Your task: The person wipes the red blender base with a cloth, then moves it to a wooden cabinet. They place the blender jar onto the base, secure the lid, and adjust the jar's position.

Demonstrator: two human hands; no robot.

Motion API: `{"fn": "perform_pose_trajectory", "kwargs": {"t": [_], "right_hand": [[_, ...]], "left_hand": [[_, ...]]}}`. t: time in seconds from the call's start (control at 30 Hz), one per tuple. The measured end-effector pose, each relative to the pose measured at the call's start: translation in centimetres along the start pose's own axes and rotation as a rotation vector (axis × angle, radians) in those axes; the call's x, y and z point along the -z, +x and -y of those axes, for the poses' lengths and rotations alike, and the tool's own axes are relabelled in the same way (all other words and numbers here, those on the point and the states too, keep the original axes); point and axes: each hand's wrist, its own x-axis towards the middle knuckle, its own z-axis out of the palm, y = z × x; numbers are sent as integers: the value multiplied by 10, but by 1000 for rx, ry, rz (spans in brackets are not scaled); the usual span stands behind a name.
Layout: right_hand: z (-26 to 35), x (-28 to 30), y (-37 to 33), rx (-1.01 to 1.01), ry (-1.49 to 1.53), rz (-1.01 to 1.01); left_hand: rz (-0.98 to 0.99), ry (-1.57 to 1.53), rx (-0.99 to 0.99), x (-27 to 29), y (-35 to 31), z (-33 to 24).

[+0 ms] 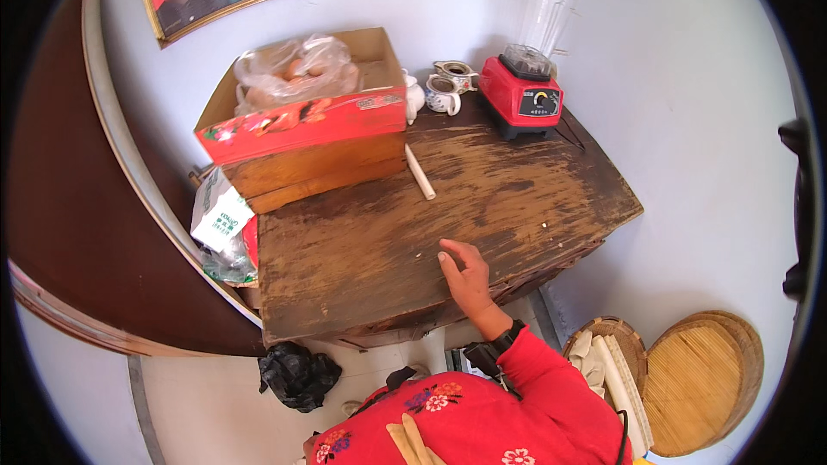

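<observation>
My right hand (466, 280) is held above the front part of a worn brown wooden table (362, 267), its thumb and forefinger apart, and nothing shows in it. A red sleeve and a dark wristband (506, 337) cover that arm. Beyond the fingertips lies a short pale stick (420, 172), beside a red-sided cardboard box (310, 125). The box holds a clear plastic bag (297, 73) with rounded orange-brown things inside. My left hand cannot be made out. At the lower edge, light tan strips (410, 441) lie against my red flowered top.
At the back right stands a red blender (524, 99), with patterned cups (443, 95) to its left. A black plastic bag (297, 376) lies on the floor by the table. Round woven trays (702, 379) lean near the right wall. White packages (222, 220) sit left of the table.
</observation>
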Motion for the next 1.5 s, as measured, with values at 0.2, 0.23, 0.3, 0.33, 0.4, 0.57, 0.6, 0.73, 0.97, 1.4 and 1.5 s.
{"fn": "perform_pose_trajectory", "kwargs": {"t": [0.2,0.23,0.3,0.33,0.4,0.57,0.6,0.73,0.97,1.4,1.5], "right_hand": [[58,-57,-33,-104,263,170],[70,-69,-41,-147,319,225],[94,-96,-52,-126,252,373],[106,-109,-57,-138,224,442],[129,-139,-70,-7,188,506],[176,-194,-99,116,145,722],[184,-203,-104,137,143,750],[213,-241,-121,202,108,949],[261,-348,-141,402,68,1397],[134,-605,-210,291,-121,1724],[77,-618,-214,444,-411,1628]], "left_hand": [[-29,-68,23,40,8,72],[-35,-79,27,49,10,87],[-53,-95,48,66,16,114],[-63,-103,55,75,18,127],[-83,-121,85,90,27,151],[-107,-171,146,117,40,198],[-113,-184,162,121,41,207],[-148,-247,208,126,38,247],[-247,-280,197,99,5,314],[-430,-346,333,-18,-82,179],[-212,-359,360,-56,-71,150]]}}
